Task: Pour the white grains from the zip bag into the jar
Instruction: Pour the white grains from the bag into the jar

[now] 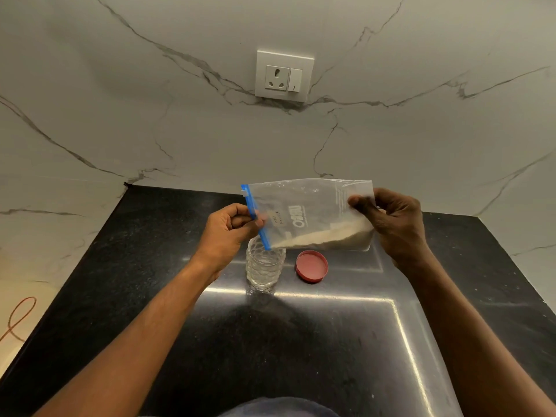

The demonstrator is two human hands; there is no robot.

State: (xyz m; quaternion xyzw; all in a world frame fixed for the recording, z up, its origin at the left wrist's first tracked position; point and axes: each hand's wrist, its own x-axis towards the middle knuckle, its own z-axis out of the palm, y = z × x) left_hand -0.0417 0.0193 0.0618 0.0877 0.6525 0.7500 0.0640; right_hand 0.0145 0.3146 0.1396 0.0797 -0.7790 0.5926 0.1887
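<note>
Head view: I hold the zip bag point(310, 215) sideways just above the jar point(264, 266), my left hand point(231, 233) pinched on its blue zip edge point(255, 218), my right hand point(394, 221) gripping the bottom. The white grains point(328, 236) lie along its low side. I judge tipping comes next. The bag's mouth may be open; I cannot tell. The red lid point(312, 265) lies beside the jar.
</note>
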